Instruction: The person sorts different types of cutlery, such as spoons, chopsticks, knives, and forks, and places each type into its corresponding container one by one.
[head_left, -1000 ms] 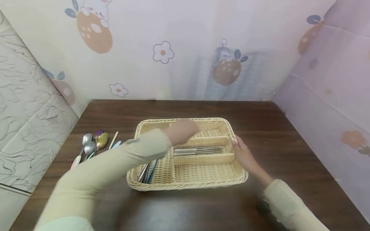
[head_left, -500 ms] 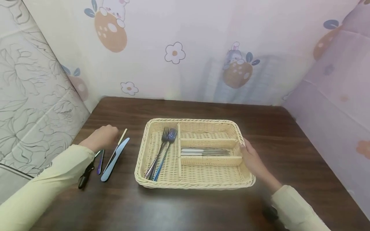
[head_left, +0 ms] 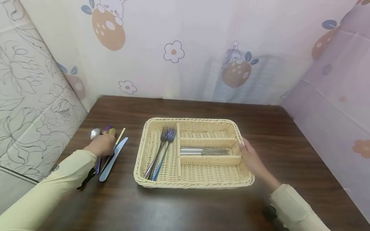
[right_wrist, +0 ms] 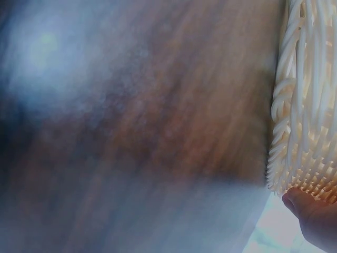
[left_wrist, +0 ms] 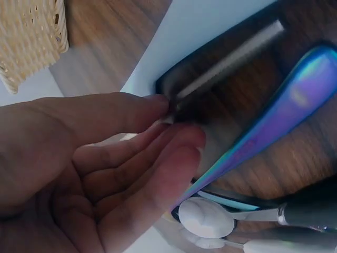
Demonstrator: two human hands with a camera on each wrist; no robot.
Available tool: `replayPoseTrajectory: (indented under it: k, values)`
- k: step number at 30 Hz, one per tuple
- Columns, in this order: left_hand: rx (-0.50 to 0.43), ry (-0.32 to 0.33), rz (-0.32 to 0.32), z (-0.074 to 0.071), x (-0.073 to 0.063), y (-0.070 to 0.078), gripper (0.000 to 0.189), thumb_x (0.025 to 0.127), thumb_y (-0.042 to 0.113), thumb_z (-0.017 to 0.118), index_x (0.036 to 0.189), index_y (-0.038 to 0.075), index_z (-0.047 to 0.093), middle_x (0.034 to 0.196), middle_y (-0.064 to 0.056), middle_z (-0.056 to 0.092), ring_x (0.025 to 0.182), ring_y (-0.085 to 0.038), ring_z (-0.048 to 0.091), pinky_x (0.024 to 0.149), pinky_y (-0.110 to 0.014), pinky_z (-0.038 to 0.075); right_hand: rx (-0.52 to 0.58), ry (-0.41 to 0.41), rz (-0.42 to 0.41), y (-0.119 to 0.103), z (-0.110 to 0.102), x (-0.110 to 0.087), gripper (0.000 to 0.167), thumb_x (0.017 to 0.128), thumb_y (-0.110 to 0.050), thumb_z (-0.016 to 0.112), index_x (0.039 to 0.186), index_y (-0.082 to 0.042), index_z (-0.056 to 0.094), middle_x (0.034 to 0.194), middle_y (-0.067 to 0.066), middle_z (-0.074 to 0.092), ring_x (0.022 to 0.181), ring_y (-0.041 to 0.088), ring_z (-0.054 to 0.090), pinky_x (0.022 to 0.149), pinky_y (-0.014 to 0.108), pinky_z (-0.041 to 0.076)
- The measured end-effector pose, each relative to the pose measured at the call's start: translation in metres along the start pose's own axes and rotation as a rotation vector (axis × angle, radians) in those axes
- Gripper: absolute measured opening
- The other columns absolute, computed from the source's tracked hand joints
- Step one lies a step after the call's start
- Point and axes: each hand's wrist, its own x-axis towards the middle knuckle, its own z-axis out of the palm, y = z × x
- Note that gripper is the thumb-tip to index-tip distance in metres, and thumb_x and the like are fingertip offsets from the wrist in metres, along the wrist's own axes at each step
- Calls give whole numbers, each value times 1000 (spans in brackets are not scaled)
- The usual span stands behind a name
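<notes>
The left hand (head_left: 101,144) has moved from above the wicker basket (head_left: 196,185) to the desk's (head_left: 289,147) left, pinching a chopstick (left_wrist: 231,62) beside the table knife (head_left: 114,159), apparently secured; the right hand (head_left: 255,163) grips the basket's right rim.

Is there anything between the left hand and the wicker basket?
Yes. In the head view, the light blue knife and a cream-ended stick show between the left hand and the basket. Both look low, so a raised hand would probably clear them.

No readable text, numbers or signs.
</notes>
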Motion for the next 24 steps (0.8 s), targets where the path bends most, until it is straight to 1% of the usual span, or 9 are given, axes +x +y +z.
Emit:
replayPoseTrajectory:
  k: [3,5,10,12,13,15,17,20,24]
  values:
    - [-14,6,-13,1,-1,-1,21,64,-5,63,61,8,46,55,-2,47,48,-19,47,45,-34,43,16,-1,-3,0,1,0,55,105,-31,21,153,-8,5,149,29,23,132,45,30,104,59,24]
    - [-27,34,-26,2,-1,-2,22,62,-4,63,65,6,44,57,-4,47,50,-21,47,46,-36,43,23,-2,-3,-1,1,0,55,105,-31,21,153,-8,5,148,29,24,131,45,32,103,58,26]
    - [-80,71,-115,6,-1,-3,20,62,2,64,63,6,45,59,-8,50,51,-23,51,46,-38,45,18,-3,2,-1,1,0,55,105,-30,21,152,-7,4,149,29,22,133,45,29,104,58,24]
    - [-83,69,-157,7,-1,-3,21,63,7,66,56,9,46,60,-7,51,52,-23,51,46,-40,45,17,-2,3,0,1,1,55,105,-31,21,152,-8,5,149,29,22,133,44,29,104,58,24]
    - [-79,73,-169,7,-2,-3,22,63,8,68,56,9,46,61,-8,51,53,-24,51,47,-42,46,18,0,3,0,1,1,55,105,-31,21,152,-8,5,149,29,23,132,44,30,104,58,24]
    - [-66,94,-168,4,-3,-2,27,63,12,71,58,9,45,61,-7,50,55,-24,49,47,-44,45,21,1,5,0,1,1,55,105,-32,22,153,-9,6,149,29,24,131,44,32,104,58,25]
    - [-59,109,-149,-3,-3,2,26,63,12,72,61,8,46,59,-5,49,54,-23,47,46,-41,43,24,2,3,-1,1,1,55,105,-31,22,153,-9,6,148,29,25,131,44,33,104,58,26]
    - [-56,121,-107,-19,-1,12,22,67,10,72,63,7,51,55,-3,48,49,-21,46,43,-37,40,25,-1,5,-1,0,1,55,105,-31,22,153,-8,5,148,30,24,131,45,32,104,57,25]
    - [-33,120,-47,-46,8,38,19,71,9,69,59,7,54,52,-2,48,46,-18,43,42,-32,38,31,-3,11,-2,0,0,55,105,-31,21,152,-8,5,148,30,24,131,45,32,104,57,25]
